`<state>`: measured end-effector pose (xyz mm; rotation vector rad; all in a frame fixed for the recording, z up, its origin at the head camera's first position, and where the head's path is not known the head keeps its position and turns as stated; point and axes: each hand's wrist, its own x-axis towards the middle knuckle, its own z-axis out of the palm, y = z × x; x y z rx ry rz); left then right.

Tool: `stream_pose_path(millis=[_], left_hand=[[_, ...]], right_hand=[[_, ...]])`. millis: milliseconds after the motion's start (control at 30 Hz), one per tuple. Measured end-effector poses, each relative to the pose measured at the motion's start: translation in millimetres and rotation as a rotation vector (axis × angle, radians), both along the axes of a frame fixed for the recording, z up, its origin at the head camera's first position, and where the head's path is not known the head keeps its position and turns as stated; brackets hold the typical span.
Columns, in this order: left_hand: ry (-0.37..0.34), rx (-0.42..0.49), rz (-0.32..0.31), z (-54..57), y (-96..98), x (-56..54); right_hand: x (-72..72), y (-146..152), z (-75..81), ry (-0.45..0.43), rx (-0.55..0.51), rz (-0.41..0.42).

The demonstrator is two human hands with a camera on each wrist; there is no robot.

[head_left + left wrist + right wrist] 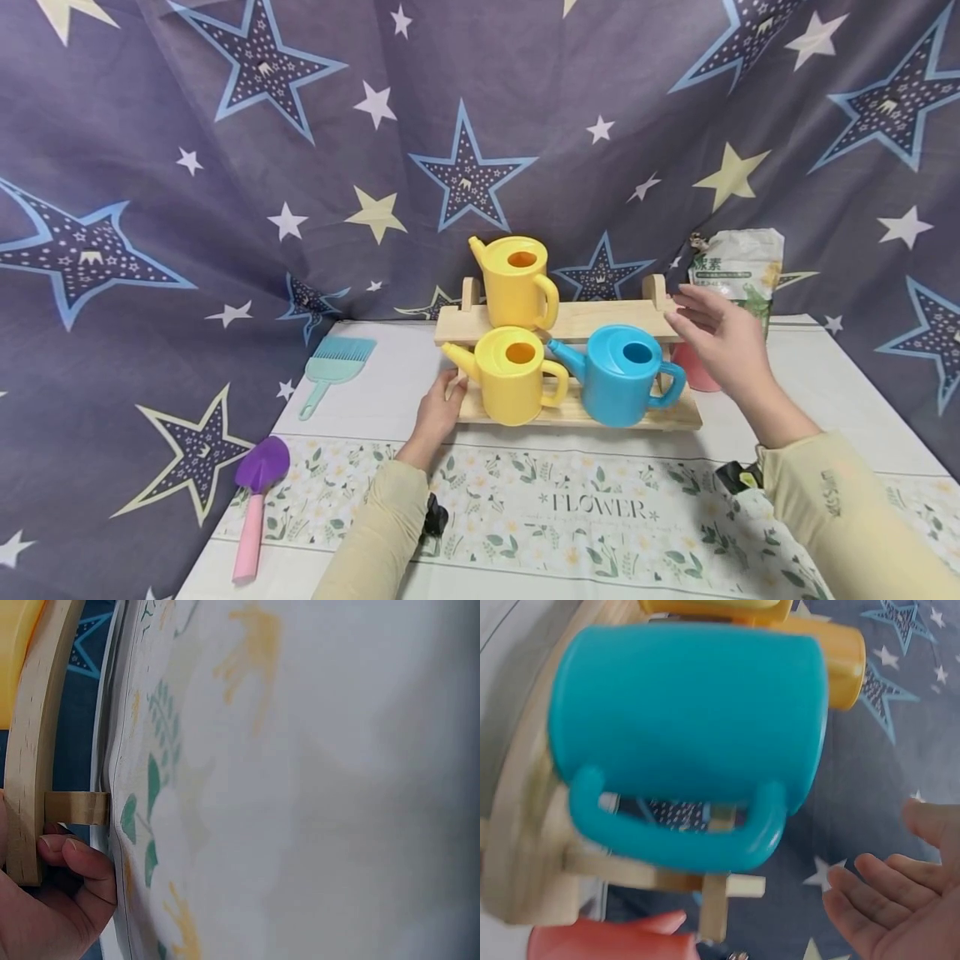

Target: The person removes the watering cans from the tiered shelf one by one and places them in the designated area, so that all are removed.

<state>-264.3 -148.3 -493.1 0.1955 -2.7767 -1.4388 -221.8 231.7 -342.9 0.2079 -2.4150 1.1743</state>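
Right of frame centre, a wooden rack [600, 320] is bearing three watering cans [512, 396]; left hand [438, 408] is gripping its lower-left end; right hand [722, 340], fingers extended, is hovering near its upper-right end.

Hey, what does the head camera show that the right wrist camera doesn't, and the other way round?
Only the head view shows the person's left hand, the teal brush, the purple-and-pink trowel and the FLOWER lettering.

Only the right wrist view shows the crossed wooden bars at the shelf's end.

Both show the wooden shelf, blue watering can, at least part of a yellow watering can, the right hand and the star-patterned backdrop.
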Motion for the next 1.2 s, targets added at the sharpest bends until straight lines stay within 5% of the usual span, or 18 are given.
stream_pose_path(millis=[433, 1200], left_hand=[[0.001, 0.004, 0.010, -0.7, 1.1, -1.3], [0.023, -0.008, 0.000, -3.3, 0.1, -1.0]], right_hand=[[-10.5, -38.7, 13.4, -0.119, 0.019, 0.206], [-32.2, -94.7, 15.5, -0.173, 0.110, 0.252]])
